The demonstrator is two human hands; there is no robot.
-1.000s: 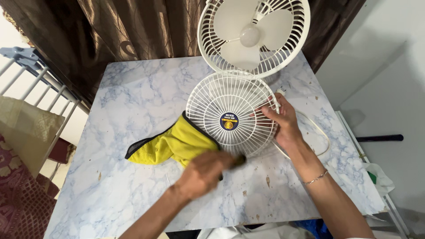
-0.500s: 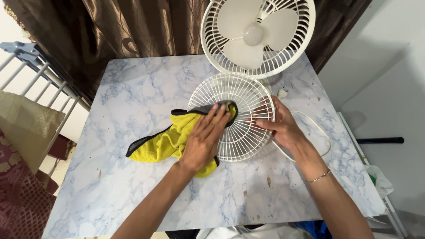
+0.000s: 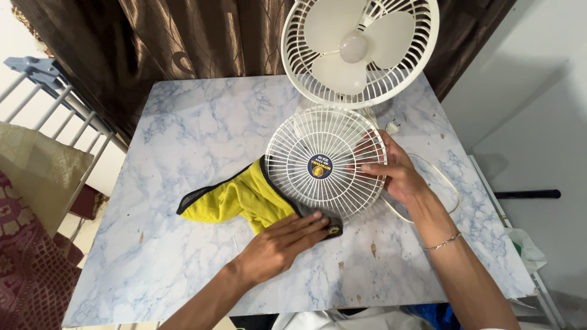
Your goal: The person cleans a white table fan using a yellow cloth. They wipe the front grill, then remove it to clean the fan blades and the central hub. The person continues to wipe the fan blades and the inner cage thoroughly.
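Observation:
A round white fan grille [image 3: 306, 146] with a blue and gold centre badge lies on the marble-patterned table [image 3: 183, 128]. My right hand [image 3: 391, 171] grips its right rim. My left hand [image 3: 281, 244] presses a yellow cloth with black edging [image 3: 238, 198] flat against the table at the grille's lower edge. The cloth runs out to the left from under the grille. Behind the grille stands the white fan [image 3: 361, 49] with its blades bare and rear guard in place.
A white power cord [image 3: 437, 177] and plug loop on the table right of the grille. Brown curtains [image 3: 183, 36] hang behind the table. A metal rack [image 3: 55, 104] and patterned fabric are at the left, a white wall at the right.
My left hand wiped the cloth up over the grille's face half a second ago and has now slid back down to the lower edge. My right hand has kept its hold on the rim.

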